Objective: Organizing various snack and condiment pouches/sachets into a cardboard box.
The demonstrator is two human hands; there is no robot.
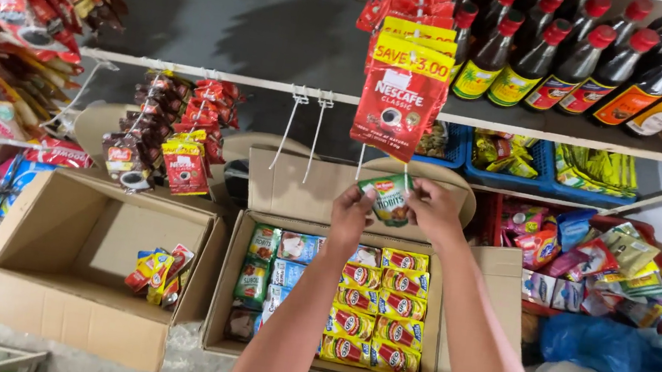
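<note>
1. Shop wall: shelf (pixel 569 140) of bottles (pixel 578 60) up top, wire hooks (pixel 304 129) under its front edge.
2. Open box (pixel 326 302) of packets below on the floor; emptier box (pixel 81 266) to its left.
3. Green sachet (pixel 386 196) sits above the box's back edge, just under the red sachet strip (pixel 399 102).
4. Left hand (pixel 349 213) and right hand (pixel 433 210) each pinch a top corner, arms raised, wrists level.
5. Keep it taut and square; line its top hole with the hook.
</note>
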